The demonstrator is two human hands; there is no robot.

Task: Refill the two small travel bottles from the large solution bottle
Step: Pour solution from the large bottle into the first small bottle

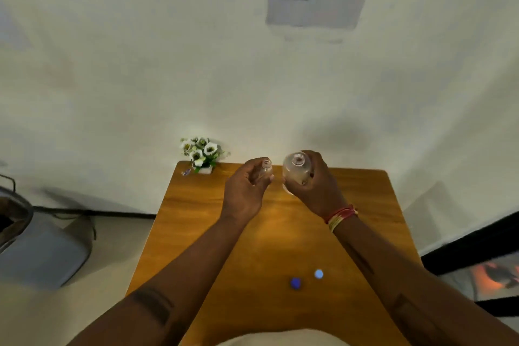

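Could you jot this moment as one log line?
left hand: holds small bottle | right hand: holds large bottle | both uncapped | two caps on table

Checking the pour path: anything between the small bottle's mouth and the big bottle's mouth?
Nothing. In the head view only a bare gap, wall behind, separates the small bottle in the left hand from the big bottle in the right hand.

A single head-worn wide-angle view looks forward and steeply down (edges bowed) over the wooden table (196, 222), near, toward the wall (168, 64) behind.
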